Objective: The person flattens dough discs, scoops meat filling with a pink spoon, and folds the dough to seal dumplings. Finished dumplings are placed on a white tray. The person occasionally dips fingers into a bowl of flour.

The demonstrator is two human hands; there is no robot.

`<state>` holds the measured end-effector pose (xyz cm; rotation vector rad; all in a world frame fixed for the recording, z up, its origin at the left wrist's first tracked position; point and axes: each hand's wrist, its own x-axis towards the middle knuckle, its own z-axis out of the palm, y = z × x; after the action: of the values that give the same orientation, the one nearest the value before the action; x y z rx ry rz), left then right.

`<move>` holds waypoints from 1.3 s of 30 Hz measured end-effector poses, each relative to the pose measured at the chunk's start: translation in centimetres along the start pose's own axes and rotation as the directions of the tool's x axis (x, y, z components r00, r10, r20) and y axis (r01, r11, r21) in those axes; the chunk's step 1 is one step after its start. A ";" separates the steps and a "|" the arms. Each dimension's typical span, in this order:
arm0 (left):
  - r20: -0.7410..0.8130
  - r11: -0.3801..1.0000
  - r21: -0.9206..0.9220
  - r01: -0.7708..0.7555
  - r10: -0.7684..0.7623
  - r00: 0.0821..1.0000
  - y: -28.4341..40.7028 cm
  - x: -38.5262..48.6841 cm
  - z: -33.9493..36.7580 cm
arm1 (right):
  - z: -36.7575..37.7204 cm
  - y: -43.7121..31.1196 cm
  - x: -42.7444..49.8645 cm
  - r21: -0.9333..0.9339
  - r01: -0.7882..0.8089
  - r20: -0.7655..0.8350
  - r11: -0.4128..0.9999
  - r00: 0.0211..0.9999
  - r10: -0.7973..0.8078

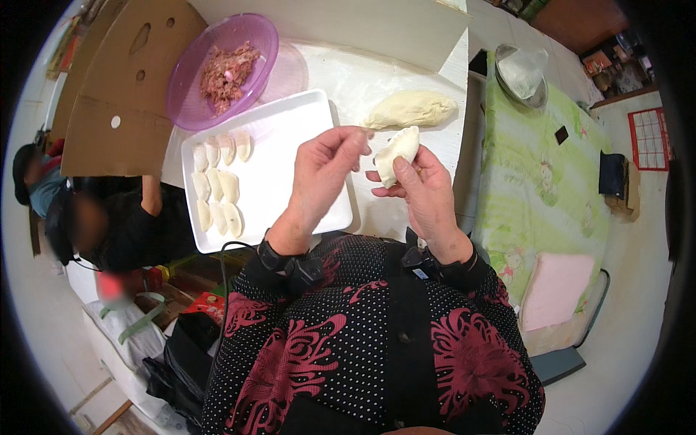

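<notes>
My right hand (427,190) holds a folded dumpling (398,155) with a crimped edge between thumb and fingers. Beside it on the left, my left hand (329,168) is raised with its fingertips bent close together; whether anything small lies between them cannot be told. Below my left hand, a white tray (277,122) carries three rows of dumplings (229,186) on its left side. A long lump of dough (411,110) lies on the white table just beyond the dumpling. At the upper left, a purple plastic basin (261,81) contains minced meat filling (225,73).
A cardboard panel (119,109) stands left of the basin, and a white board (380,27) rises behind it. Two people (125,223) are at the left. To the right, a bed-like surface with a green patterned cover (522,179) holds a metal bowl (535,100) and a pink cushion (560,288).
</notes>
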<state>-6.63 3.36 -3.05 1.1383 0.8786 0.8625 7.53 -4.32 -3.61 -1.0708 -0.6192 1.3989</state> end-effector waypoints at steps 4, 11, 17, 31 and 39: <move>0.045 0.993 -0.036 -0.111 0.112 0.993 0.0 -2.4 0.9 | 1.0 -0.3 -1.3 -0.112 0.097 0.034 0.989 0.995 -0.094; 0.068 0.990 -0.095 -0.103 0.110 0.992 1.4 -3.0 0.3 | 1.4 -1.0 -2.5 -0.001 0.097 0.125 0.995 0.987 -0.096; 0.100 0.975 -0.207 -0.080 0.102 0.990 2.1 -3.6 0.9 | 1.8 -1.4 -3.8 -0.091 0.153 0.079 0.984 0.986 -0.146; 0.170 0.945 -0.049 -0.325 0.328 0.929 3.2 -5.5 1.6 | 2.1 -1.2 -6.4 -0.245 0.373 0.168 0.895 0.925 -0.339; 0.200 0.959 -0.009 -0.284 0.280 0.939 4.1 -5.8 2.2 | 1.8 -1.2 -7.2 -0.235 0.376 0.151 0.896 0.925 -0.348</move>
<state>-7.43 -1.89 2.15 1.3648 0.5665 0.9543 5.56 -10.61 -0.10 -1.0239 -1.0479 1.0687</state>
